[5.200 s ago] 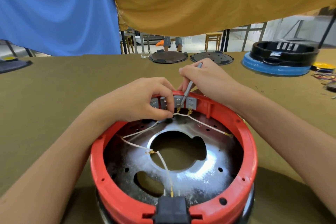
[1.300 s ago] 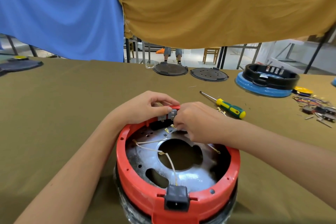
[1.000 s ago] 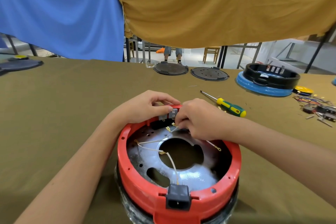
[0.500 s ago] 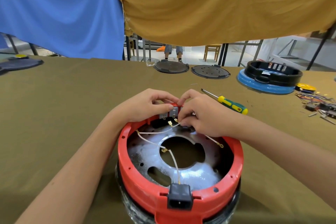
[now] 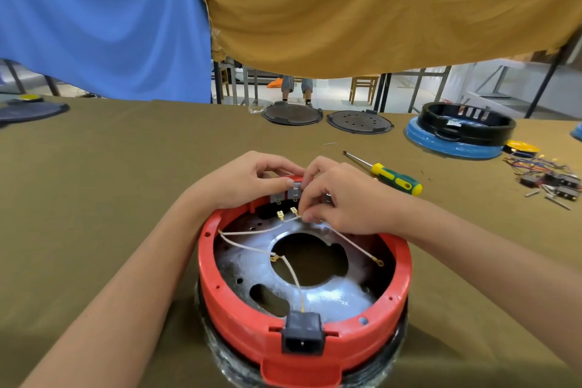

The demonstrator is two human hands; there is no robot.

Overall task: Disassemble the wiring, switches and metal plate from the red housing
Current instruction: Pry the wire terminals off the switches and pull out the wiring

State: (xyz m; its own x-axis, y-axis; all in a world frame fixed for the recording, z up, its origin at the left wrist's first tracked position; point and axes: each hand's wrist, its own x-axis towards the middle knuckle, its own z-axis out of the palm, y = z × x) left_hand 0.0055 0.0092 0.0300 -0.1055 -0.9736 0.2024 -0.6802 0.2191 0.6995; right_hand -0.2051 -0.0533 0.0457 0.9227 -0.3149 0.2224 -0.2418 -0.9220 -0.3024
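The red housing point(image 5: 239, 312) stands on the table before me, a shiny metal plate point(image 5: 333, 296) with a big central hole inside it. Grey switches point(image 5: 294, 192) sit in its far rim. My left hand point(image 5: 248, 181) grips the far rim and switches from outside, thumb on a switch. My right hand point(image 5: 343, 198) pinches a white wire point(image 5: 252, 232) near its brass terminals, just below the switches. Two brass terminals hang free under the switches. Another white wire runs to the black power socket point(image 5: 302, 337) at the near rim.
A green-and-yellow screwdriver point(image 5: 393, 179) lies on the olive table to the right. Farther right are loose wires and small parts point(image 5: 548, 176), and a black ring on a blue base point(image 5: 459, 132). Two dark round lids point(image 5: 324, 118) lie at the back.
The screwdriver was in my right hand five seconds ago and now lies on the table. My right hand has pulled wire terminals off the switches and holds the wire lower.
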